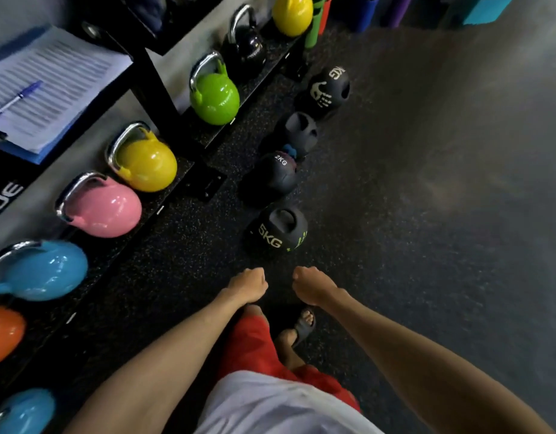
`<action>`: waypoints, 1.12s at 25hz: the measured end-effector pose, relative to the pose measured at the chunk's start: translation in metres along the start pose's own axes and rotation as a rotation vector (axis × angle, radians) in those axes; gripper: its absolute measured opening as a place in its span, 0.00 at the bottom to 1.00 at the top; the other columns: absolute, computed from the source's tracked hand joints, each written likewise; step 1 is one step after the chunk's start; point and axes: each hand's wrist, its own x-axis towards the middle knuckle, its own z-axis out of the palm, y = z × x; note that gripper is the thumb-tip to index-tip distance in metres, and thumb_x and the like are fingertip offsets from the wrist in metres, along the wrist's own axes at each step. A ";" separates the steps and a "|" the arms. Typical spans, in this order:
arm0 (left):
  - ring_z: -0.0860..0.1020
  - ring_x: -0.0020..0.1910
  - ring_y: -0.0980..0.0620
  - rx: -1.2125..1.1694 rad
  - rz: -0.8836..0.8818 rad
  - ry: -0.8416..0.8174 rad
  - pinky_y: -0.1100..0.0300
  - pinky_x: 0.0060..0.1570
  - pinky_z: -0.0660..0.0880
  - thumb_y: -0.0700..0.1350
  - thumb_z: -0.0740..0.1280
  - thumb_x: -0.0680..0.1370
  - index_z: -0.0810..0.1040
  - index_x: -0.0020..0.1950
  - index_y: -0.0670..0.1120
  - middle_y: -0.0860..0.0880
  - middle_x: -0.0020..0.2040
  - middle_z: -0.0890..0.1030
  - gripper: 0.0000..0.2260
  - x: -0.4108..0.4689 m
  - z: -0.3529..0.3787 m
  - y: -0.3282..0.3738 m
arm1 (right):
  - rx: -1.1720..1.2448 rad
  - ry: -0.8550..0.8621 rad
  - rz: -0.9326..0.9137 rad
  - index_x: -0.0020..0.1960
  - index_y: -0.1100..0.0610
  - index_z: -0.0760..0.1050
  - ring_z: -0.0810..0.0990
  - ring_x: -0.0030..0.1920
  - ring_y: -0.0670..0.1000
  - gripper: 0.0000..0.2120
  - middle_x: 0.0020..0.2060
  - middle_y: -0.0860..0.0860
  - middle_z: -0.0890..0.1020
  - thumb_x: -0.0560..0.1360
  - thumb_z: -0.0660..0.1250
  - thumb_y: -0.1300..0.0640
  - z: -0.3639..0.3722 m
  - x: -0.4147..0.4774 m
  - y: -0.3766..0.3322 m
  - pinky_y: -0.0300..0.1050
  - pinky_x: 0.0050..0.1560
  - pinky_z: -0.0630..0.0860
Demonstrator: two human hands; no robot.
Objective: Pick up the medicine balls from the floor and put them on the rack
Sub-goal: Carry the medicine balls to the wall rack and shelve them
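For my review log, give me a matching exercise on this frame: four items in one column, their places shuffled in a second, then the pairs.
1. 5KG ball
2. handprint ball
3. pink kettlebell
4. pen

A. lying on the papers
B. floor, far end of the ball row
C. floor, near end of the ball row
D. rack, between the yellow kettlebell and the blue kettlebell

Pairs: 1-C, 2-B, 3-D, 4-A

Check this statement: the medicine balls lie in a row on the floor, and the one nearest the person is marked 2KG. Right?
Wrong in one respect: in the head view the nearest ball is marked 5KG; the 2KG ball lies just beyond it. The row on the floor stands.
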 end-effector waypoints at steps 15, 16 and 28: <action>0.77 0.62 0.40 -0.409 -0.171 -0.028 0.49 0.62 0.74 0.46 0.61 0.82 0.77 0.55 0.43 0.39 0.59 0.80 0.09 0.175 -0.035 0.044 | -0.170 -0.172 0.002 0.58 0.62 0.76 0.80 0.59 0.64 0.13 0.58 0.62 0.81 0.79 0.58 0.57 -0.101 0.161 0.050 0.51 0.51 0.76; 0.77 0.61 0.40 -0.459 -0.188 -0.017 0.48 0.62 0.75 0.45 0.61 0.81 0.78 0.56 0.42 0.39 0.59 0.80 0.09 0.184 -0.035 0.041 | -0.172 -0.188 -0.001 0.59 0.62 0.76 0.80 0.59 0.64 0.13 0.59 0.62 0.80 0.80 0.58 0.58 -0.101 0.172 0.050 0.51 0.52 0.76; 0.81 0.55 0.41 -0.924 -0.507 0.018 0.46 0.57 0.80 0.44 0.62 0.82 0.79 0.58 0.43 0.39 0.57 0.81 0.10 0.335 0.080 0.035 | -0.143 -0.260 0.044 0.70 0.60 0.71 0.76 0.63 0.63 0.18 0.62 0.61 0.79 0.81 0.59 0.57 -0.041 0.363 0.119 0.45 0.50 0.65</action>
